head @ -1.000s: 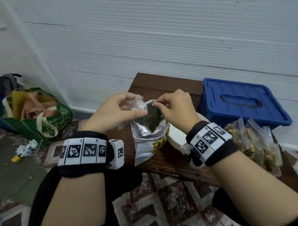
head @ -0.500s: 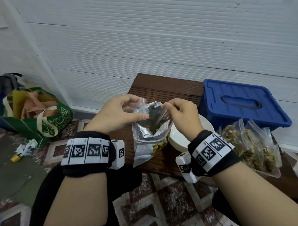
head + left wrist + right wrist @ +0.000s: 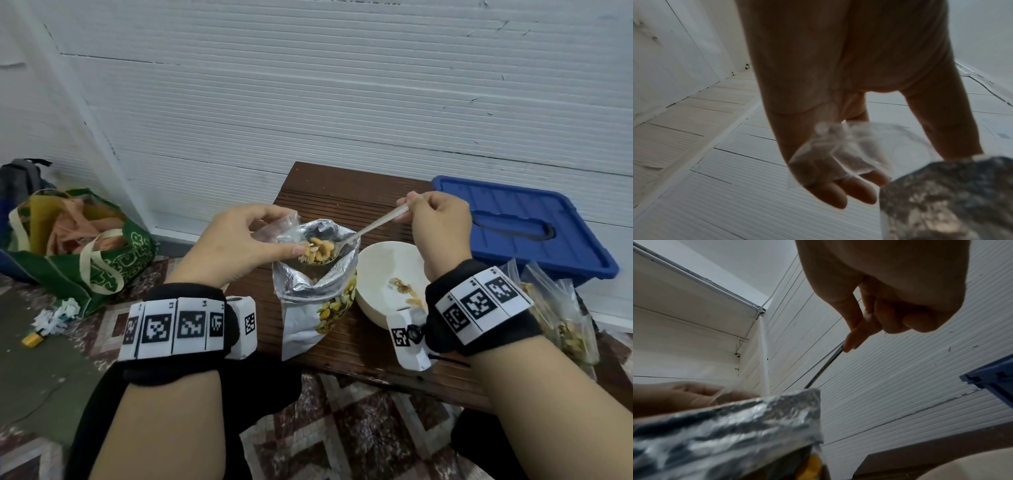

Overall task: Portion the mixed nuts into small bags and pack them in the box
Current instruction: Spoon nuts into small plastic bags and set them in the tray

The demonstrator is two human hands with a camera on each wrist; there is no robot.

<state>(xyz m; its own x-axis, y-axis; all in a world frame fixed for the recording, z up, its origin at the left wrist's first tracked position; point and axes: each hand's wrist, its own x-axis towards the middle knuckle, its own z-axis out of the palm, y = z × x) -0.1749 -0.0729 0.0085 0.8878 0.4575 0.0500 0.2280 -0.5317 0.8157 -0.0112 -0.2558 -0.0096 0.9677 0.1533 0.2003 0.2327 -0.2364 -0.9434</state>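
Fingers [image 3: 416, 202] round one spoon [image 3: 370, 229]

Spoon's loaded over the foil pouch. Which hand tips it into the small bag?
Right. The right hand already grips the spoon heaped with nuts; the left hand pinches the small clear bag beside it.

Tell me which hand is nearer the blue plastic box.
Right. The right hand holds a spoon just left of the blue plastic box; the left hand is farther left, beyond the foil pouch.
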